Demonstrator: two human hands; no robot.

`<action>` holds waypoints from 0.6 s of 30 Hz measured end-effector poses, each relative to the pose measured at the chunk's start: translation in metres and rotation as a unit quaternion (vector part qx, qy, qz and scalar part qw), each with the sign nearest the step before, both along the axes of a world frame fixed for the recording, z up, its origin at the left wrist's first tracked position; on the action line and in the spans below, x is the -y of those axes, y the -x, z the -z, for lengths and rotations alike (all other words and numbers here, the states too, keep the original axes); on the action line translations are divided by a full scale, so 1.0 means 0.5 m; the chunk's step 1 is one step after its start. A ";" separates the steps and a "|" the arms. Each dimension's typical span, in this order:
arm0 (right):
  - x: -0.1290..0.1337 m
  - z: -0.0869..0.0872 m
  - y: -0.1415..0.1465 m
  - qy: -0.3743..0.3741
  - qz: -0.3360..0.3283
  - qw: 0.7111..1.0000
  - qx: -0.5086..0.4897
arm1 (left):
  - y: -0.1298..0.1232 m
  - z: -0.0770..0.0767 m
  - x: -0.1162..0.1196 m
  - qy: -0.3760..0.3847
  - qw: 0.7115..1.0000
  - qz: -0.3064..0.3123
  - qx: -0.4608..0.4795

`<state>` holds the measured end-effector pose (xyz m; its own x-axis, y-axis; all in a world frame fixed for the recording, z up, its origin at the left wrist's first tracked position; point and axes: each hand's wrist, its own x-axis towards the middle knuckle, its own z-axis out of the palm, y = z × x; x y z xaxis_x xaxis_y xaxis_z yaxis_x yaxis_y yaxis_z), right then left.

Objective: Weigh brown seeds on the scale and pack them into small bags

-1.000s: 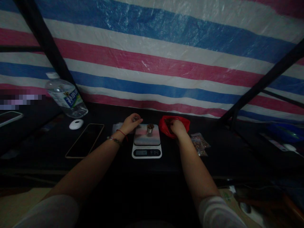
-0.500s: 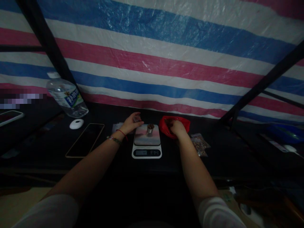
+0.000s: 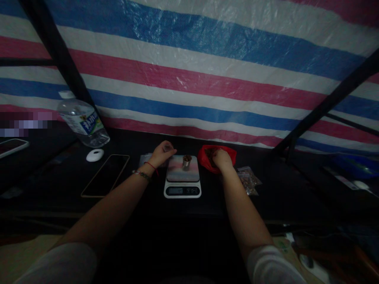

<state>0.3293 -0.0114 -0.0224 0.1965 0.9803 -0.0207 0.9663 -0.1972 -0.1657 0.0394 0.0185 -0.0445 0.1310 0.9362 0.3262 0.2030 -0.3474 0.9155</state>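
My left hand is closed round a small clear plastic bag, beside the upper left corner of a white kitchen scale. On the scale's plate stands a small metal cup filled with brown pieces. The scale's display is lit. My right hand reaches into an open red plastic bag that holds loose brown bits. Its fingers are curled down there, the tips hidden among the contents. Clear zip bags with brown pieces lie right of my right wrist.
Flat clear bags lie by my left wrist. Further left are a phone, a white mouse-shaped object and a large plastic bottle. A striped sheet hangs behind the black table, with dark frame bars at both sides.
My right hand has shifted slightly within the red bag, and more of the brown contents shows. My left hand has turned a little. The scale's digits now show more clearly.
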 end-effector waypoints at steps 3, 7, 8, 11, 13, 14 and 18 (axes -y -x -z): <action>0.006 -0.011 0.000 -0.053 0.011 0.999 -0.008 | -0.001 0.003 -0.002 -0.012 0.999 0.013 0.037; 0.016 -0.028 0.007 -0.202 -0.031 0.978 -0.045 | 0.000 0.006 -0.008 -0.024 0.994 0.003 0.104; 0.018 -0.031 0.014 -0.244 -0.059 0.966 -0.064 | 0.000 0.006 -0.009 -0.025 0.993 -0.004 0.117; 0.029 -0.031 0.045 -0.330 -0.140 0.925 -0.126 | 0.000 0.004 -0.009 -0.030 0.990 -0.022 0.133; 0.039 -0.026 0.075 -0.355 -0.182 0.902 -0.163 | -0.001 0.003 -0.007 -0.039 0.990 -0.021 0.135; 0.044 -0.023 0.091 -0.361 -0.202 0.893 -0.177 | -0.002 0.002 -0.006 -0.042 0.990 -0.017 0.133; 0.063 -0.011 0.143 -0.348 -0.266 0.877 -0.198 | -0.003 0.002 -0.003 -0.043 0.993 -0.009 0.114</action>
